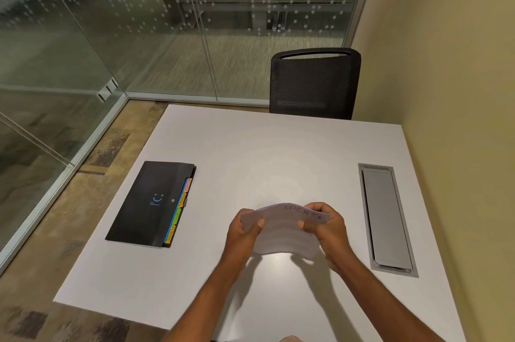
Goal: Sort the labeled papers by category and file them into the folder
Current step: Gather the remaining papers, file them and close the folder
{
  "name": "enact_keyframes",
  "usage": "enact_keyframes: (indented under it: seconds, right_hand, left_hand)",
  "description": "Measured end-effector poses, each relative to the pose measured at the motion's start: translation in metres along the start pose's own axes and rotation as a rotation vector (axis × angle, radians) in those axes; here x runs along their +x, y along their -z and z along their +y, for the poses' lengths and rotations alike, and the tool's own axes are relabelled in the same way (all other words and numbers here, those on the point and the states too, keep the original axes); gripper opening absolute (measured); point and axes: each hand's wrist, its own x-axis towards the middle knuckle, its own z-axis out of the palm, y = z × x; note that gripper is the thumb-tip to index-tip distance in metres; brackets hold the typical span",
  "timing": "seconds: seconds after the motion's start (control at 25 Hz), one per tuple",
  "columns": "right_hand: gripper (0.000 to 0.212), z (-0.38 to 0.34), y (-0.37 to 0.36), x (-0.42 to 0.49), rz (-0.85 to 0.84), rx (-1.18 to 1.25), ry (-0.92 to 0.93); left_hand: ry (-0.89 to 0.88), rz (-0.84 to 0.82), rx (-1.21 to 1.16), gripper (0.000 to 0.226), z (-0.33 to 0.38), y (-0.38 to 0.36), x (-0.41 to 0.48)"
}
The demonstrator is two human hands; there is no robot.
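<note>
I hold the stack of papers [284,233] up over the white table [250,152] so I can read the top sheet, which says SPORTS. My left hand [245,233] pinches one side and my right hand [326,230] pinches the other, thumbs on top, so the stack bends a little. The black folder [147,202] lies shut, well apart on my left, colored tabs [178,210] facing me; one seems to say SPORTS too.

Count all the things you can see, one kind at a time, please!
Black folder: 1
Stack of papers: 1
Hands: 2, left hand and right hand
Chair: 1
Cable cover: 1
Total: 6
</note>
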Motion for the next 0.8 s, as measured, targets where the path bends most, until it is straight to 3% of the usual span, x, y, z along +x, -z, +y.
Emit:
enact_keyframes:
  seconds: [0.32, 0.48, 0.8]
  right_hand:
    - [0.045, 0.015, 0.003, -0.005, -0.034, -0.096, -0.043]
    - [0.040, 0.019, 0.005, -0.003, -0.048, -0.095, -0.020]
    - [0.039, 0.043, 0.002, -0.006, 0.017, -0.156, -0.147]
  left_hand:
    - [0.063, -0.008, -0.014, 0.023, -0.006, -0.002, -0.004]
    - [0.046, 0.002, -0.003, 0.021, -0.007, 0.001, -0.005]
    - [0.090, 0.016, 0.099, 0.037, -0.035, 0.003, -0.007]
